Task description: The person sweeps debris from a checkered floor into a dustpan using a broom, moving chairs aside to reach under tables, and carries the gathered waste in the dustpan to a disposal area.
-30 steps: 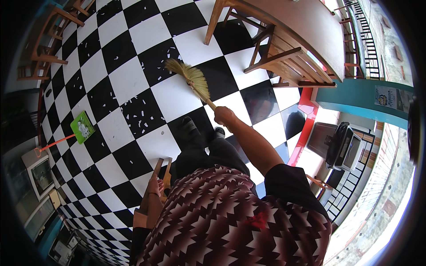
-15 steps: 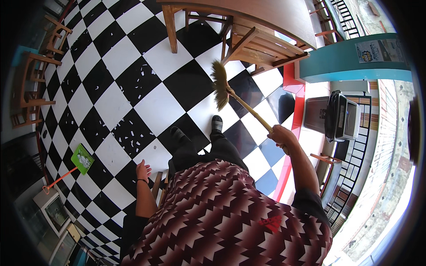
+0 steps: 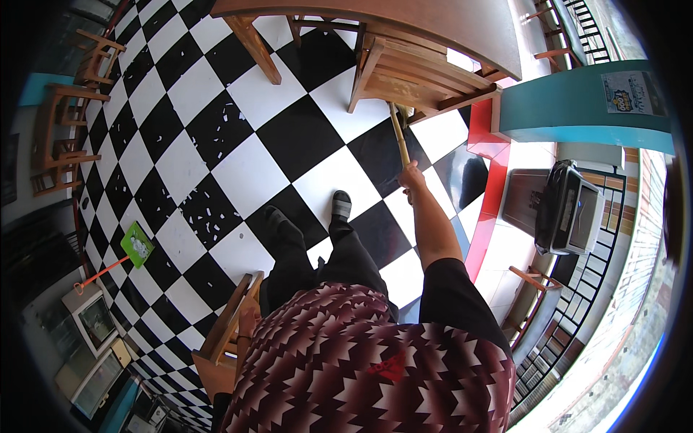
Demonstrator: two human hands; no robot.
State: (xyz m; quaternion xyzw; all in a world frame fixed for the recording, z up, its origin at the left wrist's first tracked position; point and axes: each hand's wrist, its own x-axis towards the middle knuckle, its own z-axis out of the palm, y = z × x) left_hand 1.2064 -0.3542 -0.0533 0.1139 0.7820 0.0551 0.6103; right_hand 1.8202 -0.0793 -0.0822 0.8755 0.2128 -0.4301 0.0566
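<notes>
My right hand is closed round the handle of a broom. The broom reaches away to a wooden chair by the far table, and its bristles are mostly hidden behind that chair. My left hand is low at my side, close beside another wooden chair. Its fingers are mostly hidden, and I cannot tell whether it grips the chair. White paper scraps are scattered on the black and white checkered floor, to the left of my feet.
At the left lies a green dustpan with an orange handle, holding white scraps. A brown table stands at the far side. To the right are a red ledge, a teal pillar and a grey bin with a black bag.
The broom has swung away and right, its bristles passing from open floor to behind the chair. My right arm has stretched forward. My left hand has drawn back beside the near chair.
</notes>
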